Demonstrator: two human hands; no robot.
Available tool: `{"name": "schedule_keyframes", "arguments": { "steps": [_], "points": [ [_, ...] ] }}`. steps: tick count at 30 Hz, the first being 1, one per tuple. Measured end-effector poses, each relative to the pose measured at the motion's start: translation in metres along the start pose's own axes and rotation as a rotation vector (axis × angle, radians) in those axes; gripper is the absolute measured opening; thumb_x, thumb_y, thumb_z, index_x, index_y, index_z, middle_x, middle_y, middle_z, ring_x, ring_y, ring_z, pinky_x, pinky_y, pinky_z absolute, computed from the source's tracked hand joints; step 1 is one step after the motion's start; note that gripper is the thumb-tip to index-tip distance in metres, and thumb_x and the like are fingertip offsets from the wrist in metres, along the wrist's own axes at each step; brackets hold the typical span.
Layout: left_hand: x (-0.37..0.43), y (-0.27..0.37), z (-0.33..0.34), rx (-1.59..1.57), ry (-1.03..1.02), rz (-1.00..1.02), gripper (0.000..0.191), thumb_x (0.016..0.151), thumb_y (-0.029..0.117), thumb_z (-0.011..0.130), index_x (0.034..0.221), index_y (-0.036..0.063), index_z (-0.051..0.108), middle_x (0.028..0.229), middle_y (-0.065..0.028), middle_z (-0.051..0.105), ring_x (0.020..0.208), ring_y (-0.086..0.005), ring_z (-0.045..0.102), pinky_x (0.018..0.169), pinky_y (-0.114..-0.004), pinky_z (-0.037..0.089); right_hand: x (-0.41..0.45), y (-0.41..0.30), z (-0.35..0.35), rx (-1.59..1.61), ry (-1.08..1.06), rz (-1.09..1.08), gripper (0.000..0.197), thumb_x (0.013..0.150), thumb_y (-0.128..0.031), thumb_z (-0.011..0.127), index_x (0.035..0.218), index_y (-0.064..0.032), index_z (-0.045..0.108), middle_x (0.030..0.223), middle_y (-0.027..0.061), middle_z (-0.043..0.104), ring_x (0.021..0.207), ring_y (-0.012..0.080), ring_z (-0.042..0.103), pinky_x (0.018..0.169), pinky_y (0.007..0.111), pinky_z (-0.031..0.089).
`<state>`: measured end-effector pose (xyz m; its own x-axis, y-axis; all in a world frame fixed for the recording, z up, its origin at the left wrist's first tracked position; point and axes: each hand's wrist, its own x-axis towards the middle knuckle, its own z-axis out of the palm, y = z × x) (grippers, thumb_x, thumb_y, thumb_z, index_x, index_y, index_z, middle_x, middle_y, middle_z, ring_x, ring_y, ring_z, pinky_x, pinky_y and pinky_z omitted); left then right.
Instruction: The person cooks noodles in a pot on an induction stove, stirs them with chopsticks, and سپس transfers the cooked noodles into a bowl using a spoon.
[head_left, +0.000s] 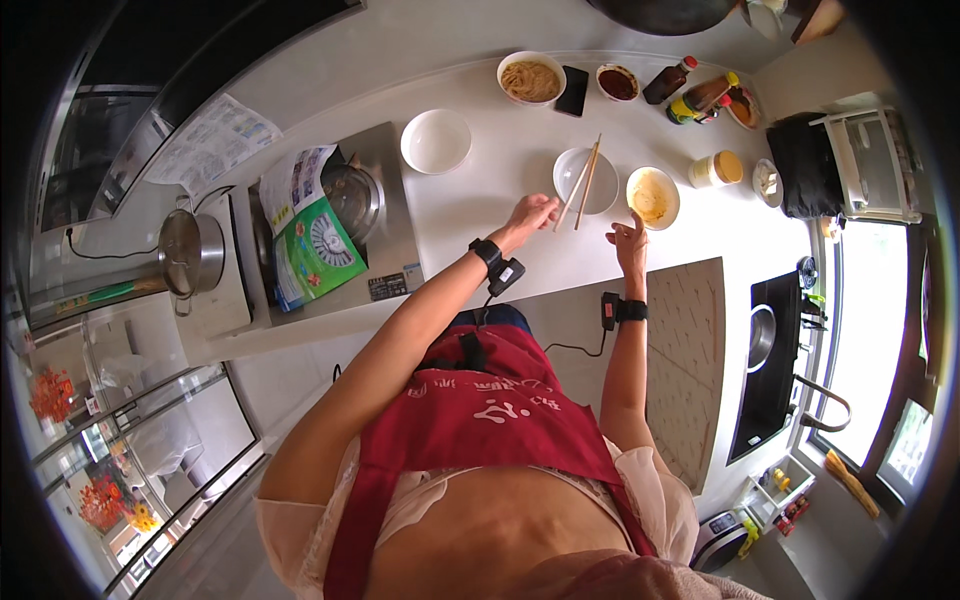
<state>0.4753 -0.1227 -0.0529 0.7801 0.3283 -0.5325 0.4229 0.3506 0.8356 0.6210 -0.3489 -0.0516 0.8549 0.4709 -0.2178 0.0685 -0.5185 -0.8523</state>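
Note:
My left hand (532, 214) is over the counter with its fingers curled, close beside the near ends of a pair of wooden chopsticks (590, 176). Whether its fingertips touch them I cannot tell. The chopsticks lie across a shallow white bowl (606, 196). My right hand (631, 240) has its fingers apart, with one fingertip at the near rim of a small white bowl (651, 198). Yellowish sauce residue coats the inside of that bowl. A black strap with a small box sits on each wrist.
Noodles fill a bowl (531, 80) beside a black phone (572, 91). Dark red sauce (618, 82), bottles (670, 80) and a yellow-lidded jar (716, 169) stand farther right. A plain white bowl (436, 142) is near the gas hob (390, 225). The sink (765, 375) lies right.

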Motion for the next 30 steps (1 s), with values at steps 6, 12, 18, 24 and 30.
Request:
{"name": "schedule_keyframes", "arguments": {
  "steps": [6, 12, 18, 24, 30],
  "points": [
    [0.012, 0.019, -0.024, 0.264, 0.359, 0.222, 0.032, 0.094, 0.034, 0.066, 0.098, 0.0019, 0.064, 0.086, -0.0094, 0.07, 0.077, -0.0208, 0.067, 0.071, -0.036, 0.054, -0.017, -0.012, -0.014, 0.118, 0.074, -0.027, 0.045, 0.096, -0.001, 0.051, 0.14, 0.0005, 0.045, 0.098, 0.0197, 0.074, 0.078, 0.023, 0.076, 0.073, 0.033, 0.062],
    [0.02, 0.01, -0.018, 0.357, 0.463, 0.311, 0.031, 0.092, 0.031, 0.065, 0.101, 0.0011, 0.062, 0.088, -0.0135, 0.071, 0.082, -0.0278, 0.069, 0.076, -0.039, 0.055, -0.021, -0.027, -0.008, 0.189, 0.091, -0.034, 0.044, 0.097, 0.0, 0.05, 0.141, 0.0029, 0.045, 0.099, 0.0197, 0.074, 0.081, 0.0224, 0.075, 0.076, 0.032, 0.061],
    [0.017, -0.005, -0.006, 0.427, 0.156, 0.482, 0.013, 0.091, 0.01, 0.057, 0.096, 0.0044, 0.068, 0.089, -0.0145, 0.072, 0.082, -0.0301, 0.07, 0.075, -0.039, 0.056, -0.034, -0.05, -0.003, 0.184, 0.125, -0.046, 0.044, 0.096, -0.001, 0.05, 0.141, 0.0022, 0.046, 0.101, 0.0184, 0.074, 0.083, 0.0209, 0.075, 0.076, 0.031, 0.061],
    [0.026, 0.012, -0.019, 0.508, 0.281, 0.55, 0.012, 0.094, 0.008, 0.06, 0.103, 0.0036, 0.067, 0.094, -0.0111, 0.071, 0.076, -0.0198, 0.068, 0.072, -0.033, 0.056, -0.059, -0.062, -0.011, 0.159, 0.145, -0.04, 0.043, 0.101, -0.003, 0.05, 0.143, 0.0, 0.044, 0.105, 0.0182, 0.073, 0.087, 0.0209, 0.074, 0.082, 0.031, 0.061],
    [0.059, 0.045, -0.052, 0.388, 0.584, 0.674, 0.026, 0.089, 0.007, 0.065, 0.113, 0.0014, 0.056, 0.092, -0.0128, 0.064, 0.079, -0.0242, 0.065, 0.075, -0.038, 0.054, -0.061, -0.067, -0.028, 0.111, 0.155, 0.008, 0.044, 0.099, -0.002, 0.051, 0.142, -0.0015, 0.046, 0.103, 0.0158, 0.075, 0.086, 0.0199, 0.075, 0.08, 0.03, 0.06]
  ]
}}
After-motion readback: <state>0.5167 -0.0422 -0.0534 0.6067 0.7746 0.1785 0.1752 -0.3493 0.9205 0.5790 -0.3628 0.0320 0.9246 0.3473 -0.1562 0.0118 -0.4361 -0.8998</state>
